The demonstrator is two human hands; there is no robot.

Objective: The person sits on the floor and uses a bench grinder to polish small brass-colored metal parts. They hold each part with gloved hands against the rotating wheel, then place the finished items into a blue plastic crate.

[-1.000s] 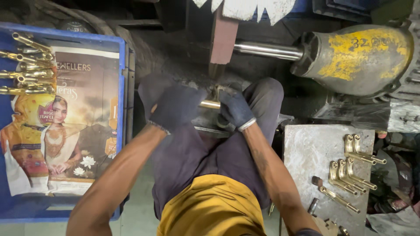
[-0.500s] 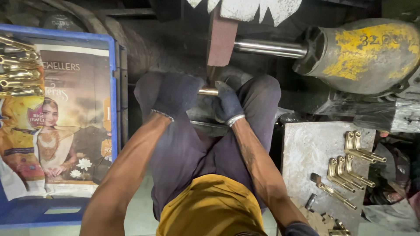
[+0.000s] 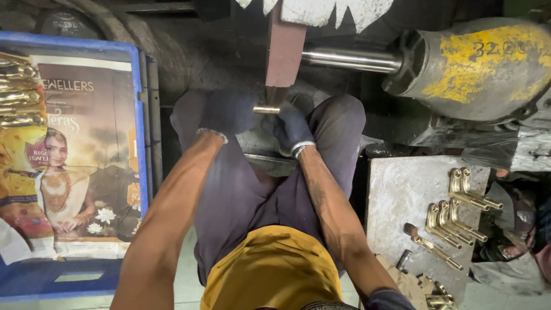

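Holding a short brass piece (image 3: 266, 109) between both gloved hands, I keep it at twelve o'clock from my lap, its top touching the lower edge of the reddish-brown wheel (image 3: 284, 51). My left hand (image 3: 228, 110) has its grip wrapped tight on the piece's left end; my right hand (image 3: 290, 127) has its grip closed on the other end, fingers curled. A steel shaft (image 3: 350, 58) runs from the wheel toward two o'clock into a grey motor housing with worn yellow paint (image 3: 476, 69). At four o'clock a pale slab (image 3: 402, 195) carries several angled brass handles (image 3: 459, 212). At nine o'clock sits a blue crate (image 3: 136, 115) lined with printed newspaper (image 3: 86, 172), more brass pieces (image 3: 20, 92) stacked at its far corner.
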